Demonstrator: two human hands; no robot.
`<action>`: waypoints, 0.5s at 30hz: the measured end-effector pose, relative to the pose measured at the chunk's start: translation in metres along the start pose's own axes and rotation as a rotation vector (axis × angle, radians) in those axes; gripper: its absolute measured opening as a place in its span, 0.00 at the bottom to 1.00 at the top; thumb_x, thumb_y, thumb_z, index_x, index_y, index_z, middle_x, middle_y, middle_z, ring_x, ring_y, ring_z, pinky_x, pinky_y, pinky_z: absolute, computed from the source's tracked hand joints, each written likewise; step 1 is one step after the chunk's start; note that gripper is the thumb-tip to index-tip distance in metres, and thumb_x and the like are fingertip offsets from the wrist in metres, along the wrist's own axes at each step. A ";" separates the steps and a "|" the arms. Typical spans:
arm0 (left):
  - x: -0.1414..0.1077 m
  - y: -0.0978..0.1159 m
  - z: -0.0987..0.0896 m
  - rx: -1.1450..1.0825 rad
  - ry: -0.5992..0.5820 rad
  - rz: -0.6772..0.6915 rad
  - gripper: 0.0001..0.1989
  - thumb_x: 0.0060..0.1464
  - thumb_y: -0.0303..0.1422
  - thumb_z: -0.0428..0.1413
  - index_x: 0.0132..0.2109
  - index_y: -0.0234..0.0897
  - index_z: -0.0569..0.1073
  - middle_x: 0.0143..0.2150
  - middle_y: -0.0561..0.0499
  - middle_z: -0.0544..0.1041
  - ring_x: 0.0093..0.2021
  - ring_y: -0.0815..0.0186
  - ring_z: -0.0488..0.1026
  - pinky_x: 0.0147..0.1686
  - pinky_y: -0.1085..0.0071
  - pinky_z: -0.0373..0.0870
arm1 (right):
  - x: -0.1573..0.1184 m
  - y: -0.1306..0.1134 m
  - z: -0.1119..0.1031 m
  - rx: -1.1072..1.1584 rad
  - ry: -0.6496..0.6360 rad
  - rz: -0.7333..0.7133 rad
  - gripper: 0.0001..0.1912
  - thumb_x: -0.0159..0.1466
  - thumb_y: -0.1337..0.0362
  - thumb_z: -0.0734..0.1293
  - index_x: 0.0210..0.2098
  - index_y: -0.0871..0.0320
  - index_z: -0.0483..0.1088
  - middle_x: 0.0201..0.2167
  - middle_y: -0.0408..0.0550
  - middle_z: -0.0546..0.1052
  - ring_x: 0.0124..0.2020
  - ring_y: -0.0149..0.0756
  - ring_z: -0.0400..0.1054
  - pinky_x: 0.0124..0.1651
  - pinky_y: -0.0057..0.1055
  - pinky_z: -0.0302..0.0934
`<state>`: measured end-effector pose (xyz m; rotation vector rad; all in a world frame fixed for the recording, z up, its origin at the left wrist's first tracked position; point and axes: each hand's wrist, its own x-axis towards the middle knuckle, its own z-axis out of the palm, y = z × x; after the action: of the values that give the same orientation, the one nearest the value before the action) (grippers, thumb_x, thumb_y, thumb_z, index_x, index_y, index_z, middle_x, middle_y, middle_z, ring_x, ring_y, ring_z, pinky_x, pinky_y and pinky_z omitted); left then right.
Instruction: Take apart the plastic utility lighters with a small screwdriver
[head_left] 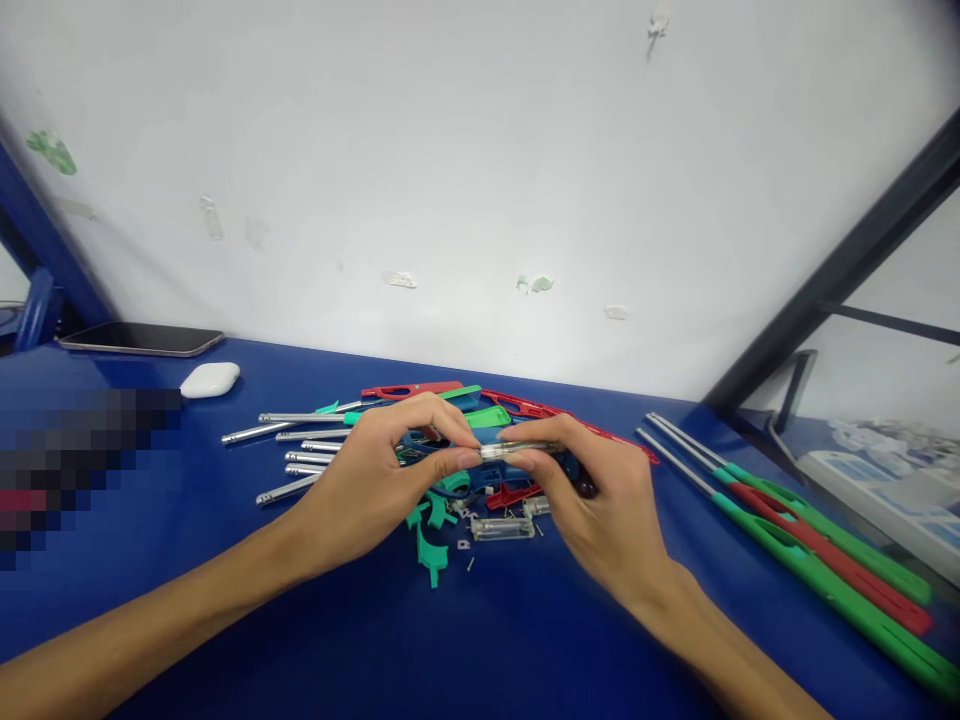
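Above the middle of the blue table, a slim clear lighter fuel tank (496, 452) is held level between both hands. My left hand (394, 455) pinches its left end between thumb and fingertips. My right hand (611, 490) grips its right part with thumb and fingers, which hide some of it. Just below lie another clear fuel tank (502, 528), several turquoise triggers (431, 555) and small metal pins. Behind the hands is a pile of lighter parts, with red handle shells (412, 390) and green pieces (491, 416), partly covered by my fingers.
Several metal lighter tubes (307, 458) lie left of the pile. Long gas lighters with green and red handles (817, 545) lie at the right. A phone (142, 338) and a white earbud case (210, 380) sit at the back left, before a white wall (450, 180).
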<state>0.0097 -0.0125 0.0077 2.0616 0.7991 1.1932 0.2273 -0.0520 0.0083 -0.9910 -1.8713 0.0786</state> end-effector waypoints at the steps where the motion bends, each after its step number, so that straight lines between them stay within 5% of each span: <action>1: 0.001 0.000 0.000 -0.031 -0.010 -0.028 0.07 0.62 0.37 0.63 0.36 0.42 0.78 0.39 0.52 0.80 0.41 0.64 0.78 0.43 0.65 0.75 | 0.000 0.000 0.000 0.003 0.003 -0.006 0.05 0.72 0.62 0.69 0.41 0.51 0.79 0.33 0.40 0.85 0.26 0.31 0.76 0.30 0.28 0.66; 9: 0.002 -0.001 0.001 -0.173 -0.068 -0.189 0.07 0.58 0.38 0.66 0.34 0.42 0.79 0.35 0.53 0.81 0.36 0.65 0.80 0.36 0.69 0.77 | 0.000 0.002 0.001 0.042 0.004 -0.015 0.05 0.72 0.63 0.69 0.42 0.51 0.79 0.34 0.39 0.86 0.30 0.31 0.79 0.34 0.27 0.69; 15: 0.001 0.000 0.002 -0.185 -0.038 -0.201 0.05 0.58 0.36 0.66 0.35 0.41 0.80 0.32 0.53 0.82 0.34 0.64 0.81 0.36 0.69 0.79 | 0.000 0.002 0.002 0.041 0.010 0.027 0.06 0.72 0.61 0.69 0.40 0.51 0.80 0.30 0.39 0.84 0.23 0.29 0.73 0.27 0.27 0.64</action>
<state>0.0116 -0.0119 0.0075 1.8032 0.8244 1.0717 0.2267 -0.0499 0.0067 -0.9869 -1.8405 0.1269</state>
